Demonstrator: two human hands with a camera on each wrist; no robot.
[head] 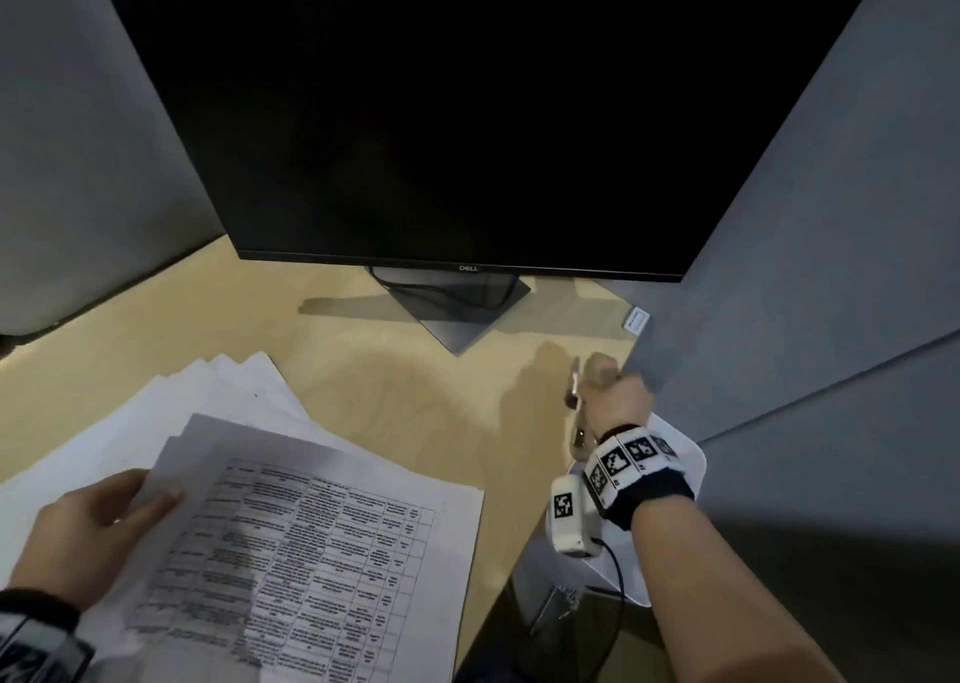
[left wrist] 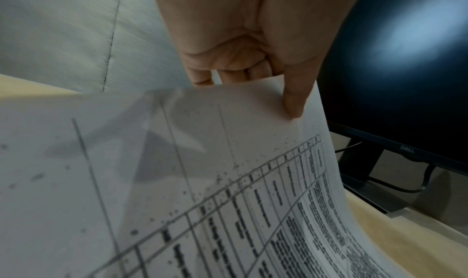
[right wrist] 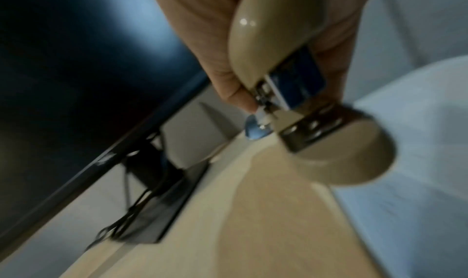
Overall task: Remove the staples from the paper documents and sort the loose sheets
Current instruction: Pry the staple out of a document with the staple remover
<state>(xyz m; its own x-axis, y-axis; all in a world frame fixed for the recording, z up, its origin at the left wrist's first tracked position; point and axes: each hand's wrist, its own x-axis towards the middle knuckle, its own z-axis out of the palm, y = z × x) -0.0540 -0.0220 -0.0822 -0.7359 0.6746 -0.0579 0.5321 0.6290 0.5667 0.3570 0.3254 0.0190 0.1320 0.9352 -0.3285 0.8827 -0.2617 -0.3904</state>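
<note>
My left hand (head: 98, 521) pinches the top left corner of a printed sheet with a table (head: 322, 552), thumb on top; in the left wrist view that sheet (left wrist: 228, 182) curves up off the desk under the thumb (left wrist: 293, 102). Beneath it lies a fanned pile of white sheets (head: 171, 401) on the desk's left. My right hand (head: 613, 396) grips a beige staple remover (head: 576, 401) above the desk's right side; in the right wrist view the staple remover (right wrist: 278, 82) shows metal jaws between beige handles.
A black Dell monitor (head: 441, 110) on a grey stand (head: 457, 308) fills the back of the wooden desk (head: 415, 396). A white tray (head: 680, 464) sits under my right wrist by the grey partition (head: 805, 292). Small metal bits (head: 563, 599) lie near the desk's front edge.
</note>
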